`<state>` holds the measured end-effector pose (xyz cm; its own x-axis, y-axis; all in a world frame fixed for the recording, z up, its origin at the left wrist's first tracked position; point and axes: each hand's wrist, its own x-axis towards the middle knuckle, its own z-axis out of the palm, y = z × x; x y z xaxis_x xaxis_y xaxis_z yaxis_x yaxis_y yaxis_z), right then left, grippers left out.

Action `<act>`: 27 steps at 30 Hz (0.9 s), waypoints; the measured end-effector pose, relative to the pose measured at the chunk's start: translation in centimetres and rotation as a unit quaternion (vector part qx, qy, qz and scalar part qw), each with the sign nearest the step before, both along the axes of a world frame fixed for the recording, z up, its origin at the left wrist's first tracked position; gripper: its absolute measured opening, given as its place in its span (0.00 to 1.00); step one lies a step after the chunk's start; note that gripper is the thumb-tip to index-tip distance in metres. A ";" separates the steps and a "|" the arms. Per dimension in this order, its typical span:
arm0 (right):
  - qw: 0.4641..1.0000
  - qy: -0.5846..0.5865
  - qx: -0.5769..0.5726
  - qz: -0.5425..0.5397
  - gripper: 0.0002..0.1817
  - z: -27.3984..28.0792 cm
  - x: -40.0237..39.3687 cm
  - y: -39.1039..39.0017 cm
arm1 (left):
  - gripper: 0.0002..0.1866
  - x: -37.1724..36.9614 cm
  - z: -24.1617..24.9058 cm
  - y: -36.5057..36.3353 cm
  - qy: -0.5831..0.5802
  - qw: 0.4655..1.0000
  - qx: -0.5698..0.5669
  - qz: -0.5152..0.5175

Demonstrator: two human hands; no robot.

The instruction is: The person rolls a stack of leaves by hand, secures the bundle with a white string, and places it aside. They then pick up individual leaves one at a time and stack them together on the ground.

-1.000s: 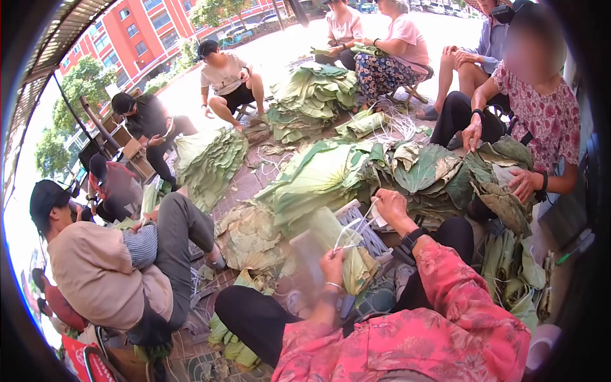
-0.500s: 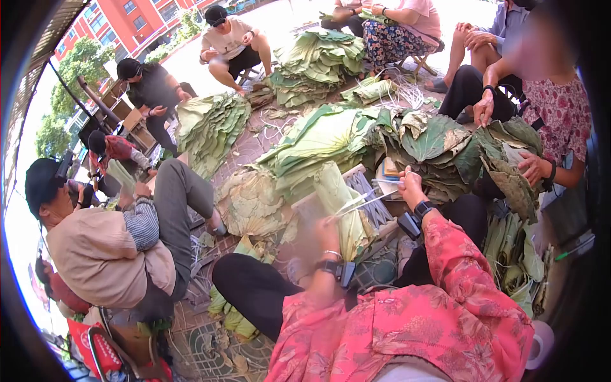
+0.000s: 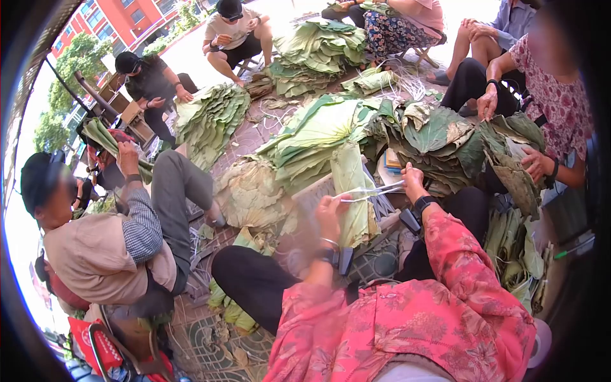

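Observation:
A rolled bundle of pale green leaves (image 3: 350, 184) lies upright in view on a slatted rack in front of me. White string (image 3: 372, 191) runs across the bundle, stretched between my two hands. My left hand (image 3: 330, 213) is closed on the string at the bundle's left side. On the right, my right hand (image 3: 414, 180) pinches the string's other end, just clear of the bundle. Behind the bundle is a stack of large green leaves (image 3: 318, 137), and right of it a pile of darker, partly brown leaves (image 3: 433, 143).
A seated person (image 3: 108, 235) at the left holds folded leaves. At the right, a co-worker's hands (image 3: 538, 164) touch dark leaves. More people and leaf stacks (image 3: 210, 121) stand around behind. Tied bundles (image 3: 509, 254) lie beside my right knee. Dry leaves (image 3: 251, 197) lie left of the rack.
The string now spans the bundle with my hands on either side, and my left hand has risen slightly. The person at the left has raised the leaves.

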<state>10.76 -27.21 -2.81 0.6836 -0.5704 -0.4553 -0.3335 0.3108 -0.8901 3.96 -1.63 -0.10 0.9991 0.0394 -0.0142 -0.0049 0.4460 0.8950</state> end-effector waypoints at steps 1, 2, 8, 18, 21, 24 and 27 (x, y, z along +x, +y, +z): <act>1.000 0.000 -0.014 0.015 0.22 0.3 -0.1 0.2 | 0.05 0.2 -0.1 0.2 0.014 0.999 -0.046 -0.014; 0.999 -0.001 -0.028 0.032 0.21 0.8 -0.3 0.3 | 0.06 0.3 -0.4 0.3 0.025 0.999 -0.040 -0.025; 0.952 -0.083 -0.158 0.249 0.18 6.4 -1.3 0.7 | 0.07 0.5 -0.3 -0.6 0.043 0.997 -0.047 -0.034; 0.825 -0.239 0.026 0.511 0.13 17.3 -3.6 6.5 | 0.07 0.8 -2.3 -3.6 -0.021 0.968 0.226 -0.105; 0.843 -0.248 0.073 0.472 0.10 14.7 -1.4 8.5 | 0.06 1.2 -4.5 -3.5 -0.054 0.965 0.220 -0.132; 0.860 -0.258 0.112 0.426 0.09 12.3 1.2 9.6 | 0.09 0.9 -3.0 -2.6 -0.039 0.953 0.253 -0.165; 0.889 -0.280 0.003 0.363 0.18 10.9 2.5 9.6 | 0.10 0.3 -1.1 -2.1 -0.010 0.948 0.269 -0.171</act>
<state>13.25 -17.64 8.14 0.9909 0.1154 0.0697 0.0456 0.1998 -0.9788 4.25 -3.73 -1.24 0.9547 -0.2903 -0.0651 0.0383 -0.0970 0.9945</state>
